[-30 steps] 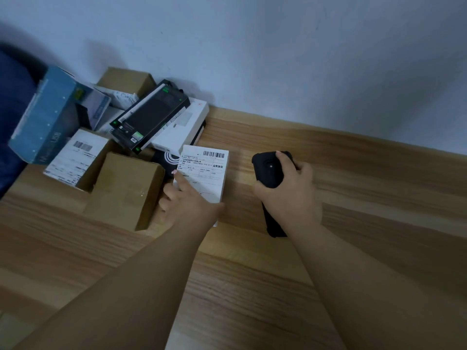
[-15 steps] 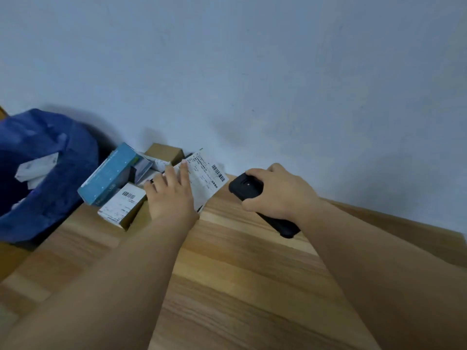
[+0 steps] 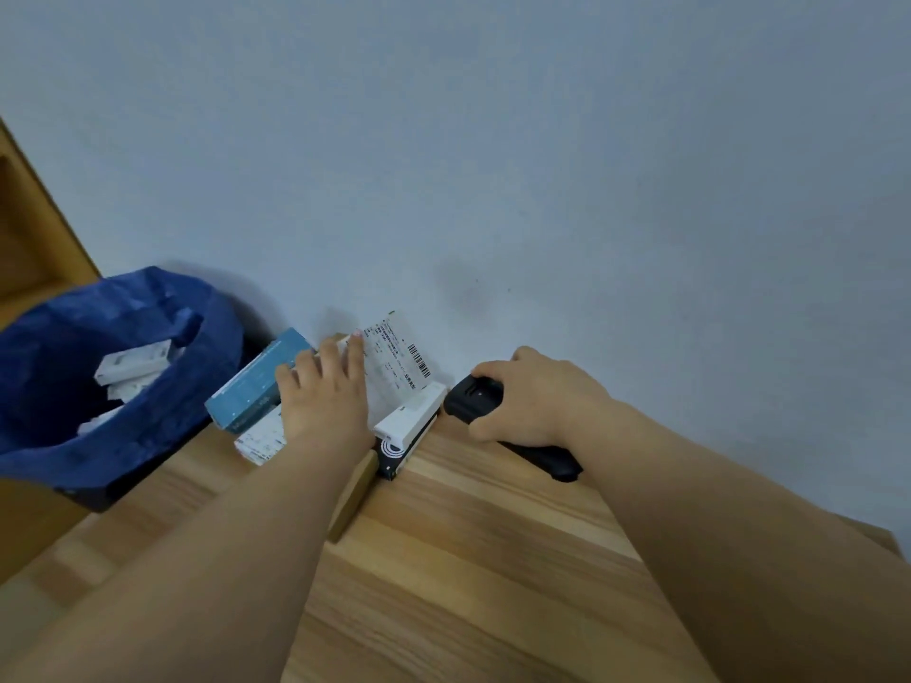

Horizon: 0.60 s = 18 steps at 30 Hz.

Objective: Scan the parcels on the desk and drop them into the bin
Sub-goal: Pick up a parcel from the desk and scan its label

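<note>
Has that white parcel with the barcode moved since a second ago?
Yes. The left hand has lifted the white parcel off the desk, tilting it above the pile, toward the wall.

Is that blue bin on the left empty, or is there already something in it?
Not empty. White labelled parcels lie inside the blue bin; how full it is cannot be told.

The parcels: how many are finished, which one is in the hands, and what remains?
Done: several white parcels already lie in the blue bin. In hand: the left hand holds a labelled parcel, barcode up; the right hand grips the scanner. Left: the teal box and others wait on the desk.
</note>
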Motion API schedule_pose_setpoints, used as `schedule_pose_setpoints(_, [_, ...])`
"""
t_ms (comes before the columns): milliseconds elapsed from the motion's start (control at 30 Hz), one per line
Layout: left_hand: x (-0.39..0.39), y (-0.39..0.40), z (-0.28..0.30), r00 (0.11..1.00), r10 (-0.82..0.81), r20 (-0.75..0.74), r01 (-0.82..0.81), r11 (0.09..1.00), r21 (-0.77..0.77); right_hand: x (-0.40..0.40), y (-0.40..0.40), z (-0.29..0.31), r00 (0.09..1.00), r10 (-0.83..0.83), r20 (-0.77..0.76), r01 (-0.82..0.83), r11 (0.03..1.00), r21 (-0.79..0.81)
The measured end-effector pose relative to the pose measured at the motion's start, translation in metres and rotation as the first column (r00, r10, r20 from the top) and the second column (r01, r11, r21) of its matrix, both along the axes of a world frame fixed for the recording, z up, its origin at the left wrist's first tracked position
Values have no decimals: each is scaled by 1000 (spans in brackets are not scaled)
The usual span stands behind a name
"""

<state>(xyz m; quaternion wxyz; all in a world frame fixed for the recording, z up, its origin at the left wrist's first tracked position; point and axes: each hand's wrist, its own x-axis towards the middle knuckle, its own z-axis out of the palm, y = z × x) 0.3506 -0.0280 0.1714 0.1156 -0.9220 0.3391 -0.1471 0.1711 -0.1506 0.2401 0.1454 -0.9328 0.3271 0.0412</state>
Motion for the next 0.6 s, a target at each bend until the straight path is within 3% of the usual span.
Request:
schedule_pose_setpoints(200, [2,23,11,997,63,-43,-64,998,-4,11,14,9,997,-23,74,22,1000,14])
schedule_pose_setpoints(367, [23,51,22,950,190,-250,-236,957,-169,45,36,13,971,-80,227,60,994,97])
schedule_pose_setpoints(500, [32,86,25,812,292,-505,-503,789,-353,87,83,4,894,-190,406,82,960,269])
schedule_pose_setpoints(600, [40,128,18,748,352,-563,-623,665,-412,120,134,-11,824,-269,499,58,916,398])
